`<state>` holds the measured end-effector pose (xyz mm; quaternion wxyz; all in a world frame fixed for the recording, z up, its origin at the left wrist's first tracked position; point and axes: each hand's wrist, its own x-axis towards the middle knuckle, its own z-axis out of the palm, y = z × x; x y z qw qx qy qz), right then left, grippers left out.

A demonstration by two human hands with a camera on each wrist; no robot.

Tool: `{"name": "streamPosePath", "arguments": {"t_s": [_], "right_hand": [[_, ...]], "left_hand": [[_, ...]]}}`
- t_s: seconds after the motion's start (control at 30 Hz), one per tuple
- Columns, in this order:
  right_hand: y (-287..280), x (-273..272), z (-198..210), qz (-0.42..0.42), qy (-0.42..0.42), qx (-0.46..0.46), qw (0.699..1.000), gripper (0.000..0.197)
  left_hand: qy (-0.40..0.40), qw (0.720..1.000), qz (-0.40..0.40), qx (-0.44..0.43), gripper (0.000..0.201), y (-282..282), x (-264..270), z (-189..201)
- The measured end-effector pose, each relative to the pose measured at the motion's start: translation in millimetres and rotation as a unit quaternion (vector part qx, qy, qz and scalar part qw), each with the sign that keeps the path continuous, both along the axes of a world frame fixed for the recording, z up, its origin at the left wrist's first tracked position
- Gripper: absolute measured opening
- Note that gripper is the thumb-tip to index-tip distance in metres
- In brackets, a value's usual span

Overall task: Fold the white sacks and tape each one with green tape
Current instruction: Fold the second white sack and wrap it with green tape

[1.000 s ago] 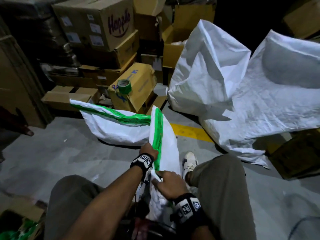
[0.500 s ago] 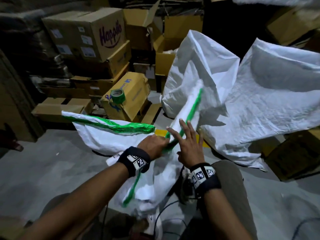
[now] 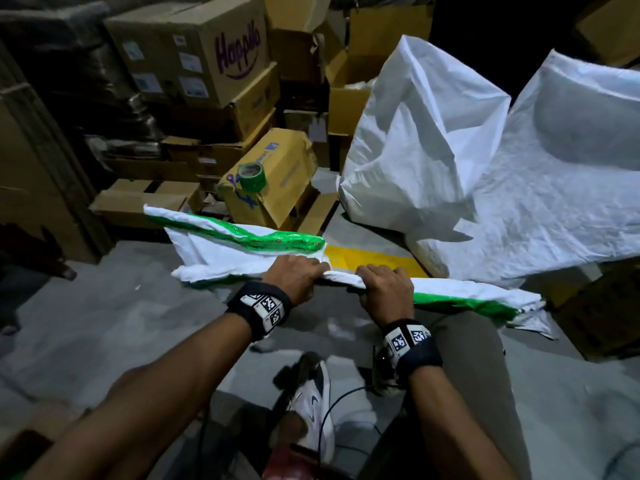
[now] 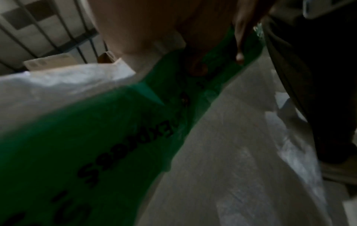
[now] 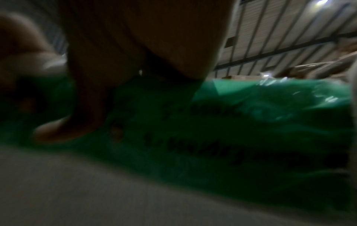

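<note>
White folded sack [image 3: 446, 292] with green tape [image 3: 460, 299] along it sits crosswise above my knees; my left hand [image 3: 294, 278] and right hand [image 3: 384, 292] both grip it, side by side. Tape roll [image 3: 252, 176] rests on a box [image 3: 287, 168].

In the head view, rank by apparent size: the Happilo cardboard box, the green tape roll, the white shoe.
1. Happilo cardboard box, largest.
2. White shoe; its nearness to the camera inflates it.
3. Green tape roll, smallest.

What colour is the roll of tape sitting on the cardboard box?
Green; the roll of tape shows best in the head view, on the tilted cardboard box.
</note>
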<state>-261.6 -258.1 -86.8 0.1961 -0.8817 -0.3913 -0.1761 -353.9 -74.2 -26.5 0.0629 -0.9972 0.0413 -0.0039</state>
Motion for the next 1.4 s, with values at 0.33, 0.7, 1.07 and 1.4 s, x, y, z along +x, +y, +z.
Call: {"name": "streamPosePath", "arguments": {"t_s": [0.33,0.7,1.07,1.4], "right_hand": [[-46,30,9,-0.113,0.144,-0.234,0.955,0.030],[-37,24,14,-0.145,0.208,-0.226,0.941,0.040],[-43,22,12,0.025,0.379,-0.042,0.924,0.032],[5,9,-16,0.150,0.350,0.220,0.898,0.045]], "left_hand": [[-0.022,0.993,0.116,-0.012,0.058,53,-43,-16],[-0.015,0.959,0.273,-0.077,0.053,107,-84,13],[0.093,0.931,0.352,-0.032,0.054,140,-98,32],[0.135,0.905,0.178,-0.362,0.075,-10,-10,-28]]}}
